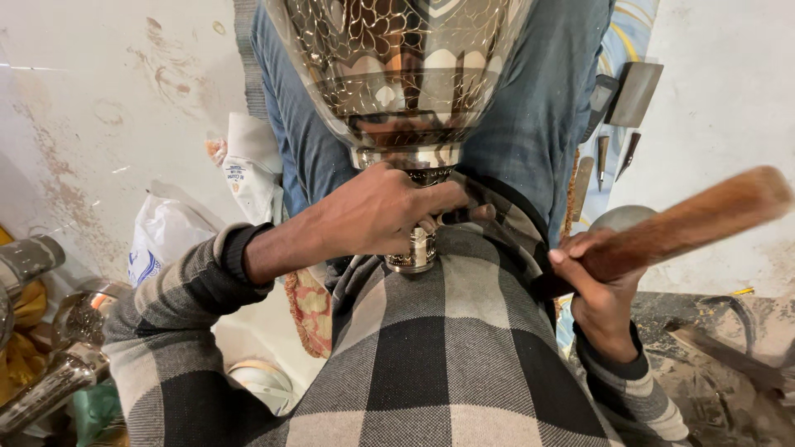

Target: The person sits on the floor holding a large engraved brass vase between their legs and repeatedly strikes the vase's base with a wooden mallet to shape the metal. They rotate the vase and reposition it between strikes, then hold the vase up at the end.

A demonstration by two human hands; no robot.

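The left hand (385,211) sits near the centre of the view, its grip clenched around a thin dark tool (468,213) whose tip pokes out toward 3 o'clock. The knuckles press against the narrow stem (421,248) of a large shiny metal cup (402,74), which fills the 12 o'clock part of the view. The cup's bowl is patterned with a net of fine engraved lines and paler panels. The stem's ringed foot rests on the person's lap, against a grey and black checked garment (447,348).

The right hand (600,285) is at 3 o'clock, its grip closed around the lower end of a thick brown wooden handle (687,219). The handle slants up toward 2 o'clock and looks blurred. A rounded grey metal piece (621,217) shows just behind it.

At 1 o'clock, several small chisels (603,153) and a flat metal plate (636,93) lie on the pale floor (729,116), well apart from both hands. At 9 o'clock are white plastic bags (166,232), and at 8 o'clock lie more shiny metal parts (50,385) beside yellow cloth (21,352).
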